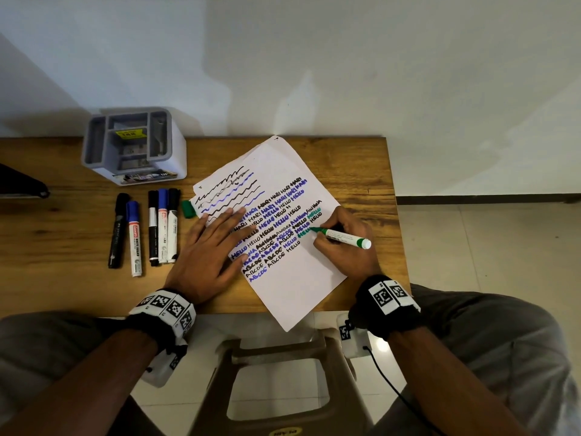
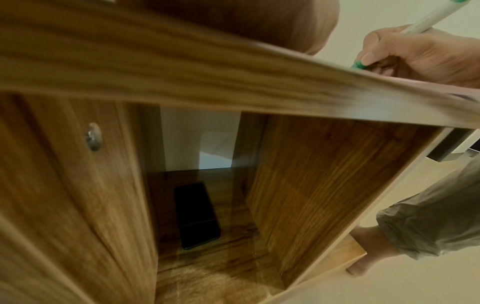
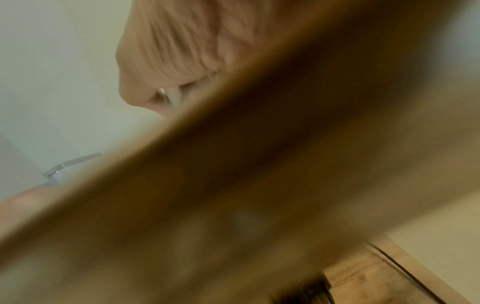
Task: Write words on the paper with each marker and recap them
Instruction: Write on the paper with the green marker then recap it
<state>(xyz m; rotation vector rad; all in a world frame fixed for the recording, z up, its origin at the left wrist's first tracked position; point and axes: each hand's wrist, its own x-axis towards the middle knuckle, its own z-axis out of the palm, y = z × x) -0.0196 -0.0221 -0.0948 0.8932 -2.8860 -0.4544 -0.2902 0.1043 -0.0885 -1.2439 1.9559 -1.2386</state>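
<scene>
**penfan:** so where's this at? Looks like the right hand (image 1: 342, 243) has the green marker (image 1: 344, 238) in a normal writing pinch, fingers curled round the barrel near the nib, tip down on the paper (image 1: 301, 287) right at the end of a green "HELLO". Left wrist view shows the same pinch on the marker (image 2: 359, 65) from the side.

**deskguy:** yep, I'd call it mid-word with the green one. Left hand (image 1: 210, 253) is flat, fingers straight and spread, pressing the sheet's left side so it doesn't skate on the table (image 1: 63, 234). Not holding anything, just pinning.

**penfan:** and the rest of the markers? I count five (image 1: 147, 228) lying in a row left of the paper, all capped, black and blue. Judging by the black and blue lines already on the page, I'd guess those are done.

**deskguy:** probably. Green cap (image 1: 188, 209) sits alone on the table just beside the paper's left edge, near the left fingertips. Organizer (image 1: 135, 146) behind them, no markers in it that I can see.

**penfan:** next move then?

**deskguy:** my guess: finish the green letters, lift the nib, then grab that cap with the left hand and click it on. That means letting go of the sheet, so lift the nib clear first or it smears. Cap's short and round, might roll if nudged.

**penfan:** right wrist cam any use?

**deskguy:** nope, mostly blur.
</scene>
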